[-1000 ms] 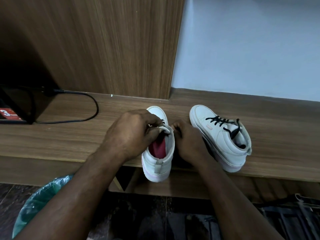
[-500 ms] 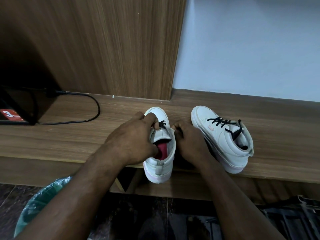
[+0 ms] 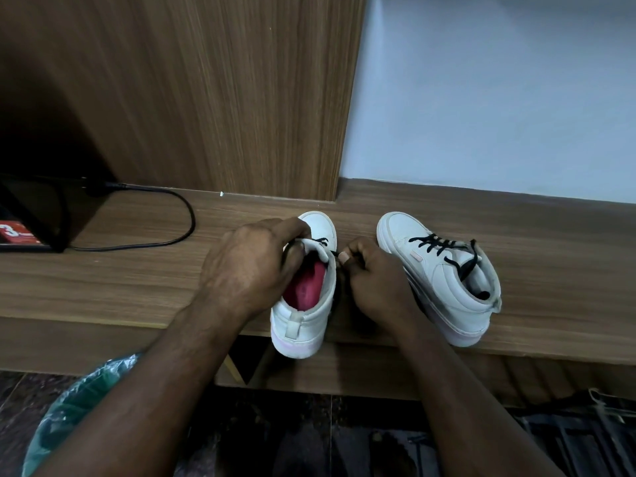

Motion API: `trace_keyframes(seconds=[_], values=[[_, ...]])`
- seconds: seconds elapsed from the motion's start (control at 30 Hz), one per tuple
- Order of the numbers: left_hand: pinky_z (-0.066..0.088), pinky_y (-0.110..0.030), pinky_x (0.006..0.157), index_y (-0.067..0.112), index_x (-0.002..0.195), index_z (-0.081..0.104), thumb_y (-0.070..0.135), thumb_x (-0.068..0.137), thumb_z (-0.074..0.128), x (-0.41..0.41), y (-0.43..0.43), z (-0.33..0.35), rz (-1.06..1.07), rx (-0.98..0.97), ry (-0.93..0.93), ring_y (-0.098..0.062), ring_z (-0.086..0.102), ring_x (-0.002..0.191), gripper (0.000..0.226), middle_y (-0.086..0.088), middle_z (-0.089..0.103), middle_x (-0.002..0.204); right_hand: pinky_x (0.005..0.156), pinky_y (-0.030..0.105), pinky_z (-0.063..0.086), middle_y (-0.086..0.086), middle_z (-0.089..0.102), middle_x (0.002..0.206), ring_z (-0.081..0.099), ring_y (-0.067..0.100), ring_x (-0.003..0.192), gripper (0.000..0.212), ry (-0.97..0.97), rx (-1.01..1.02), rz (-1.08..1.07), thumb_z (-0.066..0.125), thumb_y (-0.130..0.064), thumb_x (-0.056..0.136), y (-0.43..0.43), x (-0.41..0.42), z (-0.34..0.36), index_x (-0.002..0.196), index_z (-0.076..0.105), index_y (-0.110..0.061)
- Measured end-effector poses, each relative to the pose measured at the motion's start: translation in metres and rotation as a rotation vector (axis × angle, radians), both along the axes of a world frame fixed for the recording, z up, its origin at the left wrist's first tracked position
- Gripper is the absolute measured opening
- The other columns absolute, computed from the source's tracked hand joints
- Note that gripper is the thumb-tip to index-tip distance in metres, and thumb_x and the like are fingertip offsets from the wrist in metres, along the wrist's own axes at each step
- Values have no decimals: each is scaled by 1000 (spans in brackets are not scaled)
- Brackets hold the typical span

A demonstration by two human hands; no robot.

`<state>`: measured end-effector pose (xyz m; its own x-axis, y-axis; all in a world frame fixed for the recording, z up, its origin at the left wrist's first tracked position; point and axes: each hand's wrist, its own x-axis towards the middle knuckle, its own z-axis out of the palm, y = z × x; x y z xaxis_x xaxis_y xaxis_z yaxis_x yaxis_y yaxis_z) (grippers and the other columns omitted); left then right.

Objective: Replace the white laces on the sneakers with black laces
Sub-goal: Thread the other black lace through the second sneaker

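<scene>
Both hands are in at the collar of the nearer sneaker (image 3: 306,325), which stands on the wooden ledge (image 3: 137,277) with its toe pointing away from the person toward the wood panel and its heel hanging just over the front edge. The left hand (image 3: 251,270) is clamped on the tongue (image 3: 318,247), fingers curled over its top edge and drawing it toward the left side of the shoe, so the pink lining shows open below. Just off the collar's right side, the right hand (image 3: 378,287) has thumb and fingers curled in a tight pinch on what looks like the free end of the black lace (image 3: 334,253). From that pinch a short run of lace crosses leftward to the upper eyelets beside the tongue, roughly square to the shoe's toe-to-heel line. That is the relation that counts: the remaining eyelets lie left of the pinch and slightly ahead of it, so the right hand is the nearer one to feed the tip while the left steadies the tongue. How many eyelets are left is hidden under the left hand. To the right of the pinching hand, close by, lies the other sneaker (image 3: 444,287), tilted, its own black lacing (image 3: 435,243) already crossed up the front. No white lace shows anywhere.
</scene>
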<state>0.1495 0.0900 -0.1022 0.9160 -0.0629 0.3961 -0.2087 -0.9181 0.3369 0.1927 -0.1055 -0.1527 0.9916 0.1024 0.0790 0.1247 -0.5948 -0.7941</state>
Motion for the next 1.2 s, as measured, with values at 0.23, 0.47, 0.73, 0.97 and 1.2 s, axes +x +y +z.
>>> trace_keyframes(seconds=[0.23, 0.47, 0.73, 0.97, 1.2], values=[[53, -41, 70, 36, 119, 58, 55, 91, 27, 3, -7, -1, -60, -73, 62, -21, 66, 88, 46, 8, 68, 101, 61, 32, 51, -8, 70, 72, 61, 7, 60, 17, 0, 21, -9, 64, -24, 94, -1, -1, 3, 80, 61, -33], [52, -34, 74, 33, 112, 66, 55, 96, 54, 0, 1, -6, -125, -150, 68, 1, 57, 76, 29, 17, 68, 98, 60, 27, 45, -15, 66, 69, 58, 1, 60, 13, 9, 11, -4, 63, -26, 95, -5, -1, 2, 83, 63, -32], [50, -30, 80, 31, 120, 66, 36, 73, 83, -5, -6, -5, -111, -101, 230, -6, 56, 87, 51, 15, 56, 116, 63, 30, 49, -12, 67, 72, 59, 6, 63, 11, 2, -10, 1, 61, -22, 95, -6, 0, 2, 86, 64, -27], [52, -36, 76, 26, 104, 72, 33, 80, 74, 2, -10, -2, -46, 12, 175, -19, 64, 89, 25, 5, 68, 101, 68, 34, 53, -10, 71, 77, 63, 8, 69, 7, 10, 4, -2, 63, -27, 96, -5, 0, 3, 89, 66, -26], [54, -38, 68, 32, 103, 71, 42, 97, 57, 4, -5, -1, -66, -58, 82, -15, 68, 73, 19, 6, 73, 79, 74, 18, 51, -15, 74, 85, 66, -3, 78, 14, 9, 299, 94, 72, -42, 91, -7, -1, 13, 92, 71, -28]])
